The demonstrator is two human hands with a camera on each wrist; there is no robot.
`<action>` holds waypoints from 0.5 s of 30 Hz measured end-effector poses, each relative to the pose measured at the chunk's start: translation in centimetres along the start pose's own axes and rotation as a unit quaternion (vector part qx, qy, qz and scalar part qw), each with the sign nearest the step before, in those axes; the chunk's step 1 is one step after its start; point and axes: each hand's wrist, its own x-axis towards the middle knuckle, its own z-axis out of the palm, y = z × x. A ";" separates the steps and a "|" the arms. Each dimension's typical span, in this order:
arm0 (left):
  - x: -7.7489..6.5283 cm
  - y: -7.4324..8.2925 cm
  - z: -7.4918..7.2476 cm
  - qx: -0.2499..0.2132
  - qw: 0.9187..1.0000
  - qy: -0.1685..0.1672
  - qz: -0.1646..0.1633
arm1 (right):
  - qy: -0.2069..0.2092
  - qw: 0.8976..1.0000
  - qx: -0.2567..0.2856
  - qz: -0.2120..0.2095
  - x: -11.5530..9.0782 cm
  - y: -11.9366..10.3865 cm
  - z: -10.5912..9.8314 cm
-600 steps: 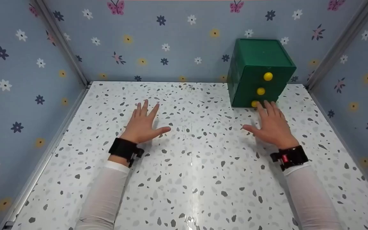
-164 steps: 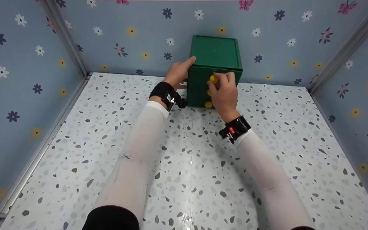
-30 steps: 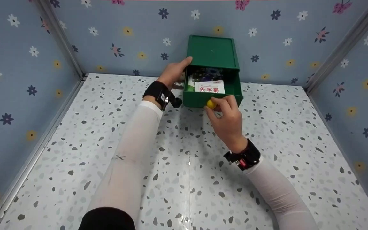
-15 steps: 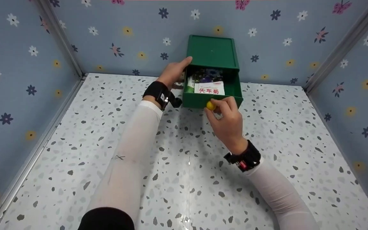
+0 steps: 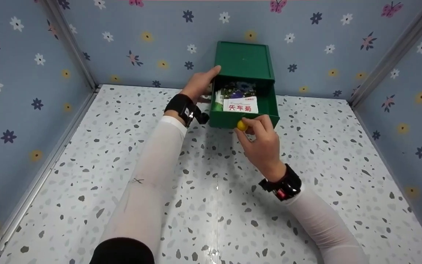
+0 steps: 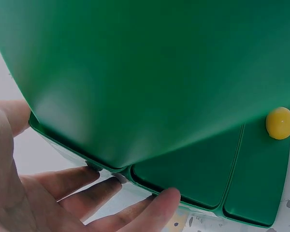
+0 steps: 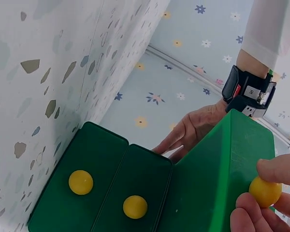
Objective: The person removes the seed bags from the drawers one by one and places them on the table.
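Note:
A small green cabinet [image 5: 243, 60] stands against the back wall, its top drawer [image 5: 224, 120] pulled out. My right hand [image 5: 262, 141] pinches that drawer's yellow knob [image 5: 241, 125] between thumb and fingers, as the right wrist view also shows. Inside the drawer lies a flat packet [image 5: 240, 104] with a flower picture and red characters on white. My left hand [image 5: 198, 86] steadies the cabinet's left side, thumb at the top front edge. In the left wrist view, its extended fingers [image 6: 94, 198] touch the side wall.
Two lower drawers, each with a yellow knob [image 7: 135, 207], are closed in the right wrist view. The speckled white tabletop [image 5: 196, 205] spreads out in front. Flowered blue panels [image 5: 141, 44] enclose the back and both sides.
Both hands lay apart on the tabletop at first, and the cabinet stood farther right. The top drawer was closed 5.5 s ago. Over the last second it slides slightly farther toward me with my right hand.

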 end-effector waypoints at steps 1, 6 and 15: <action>0.0 0.0 0.0 -0.001 1.000 -0.001 0.000 | -0.001 1.000 -0.001 -0.001 0.0 0.0 -0.1; 0.1 0.0 0.0 0.004 1.000 -0.005 0.003 | -0.014 1.000 -0.015 -0.001 -0.2 -0.1 -0.4; 0.2 -0.2 0.0 0.012 1.000 -0.004 0.007 | -0.012 1.000 -0.017 -0.007 -0.6 -0.1 -0.5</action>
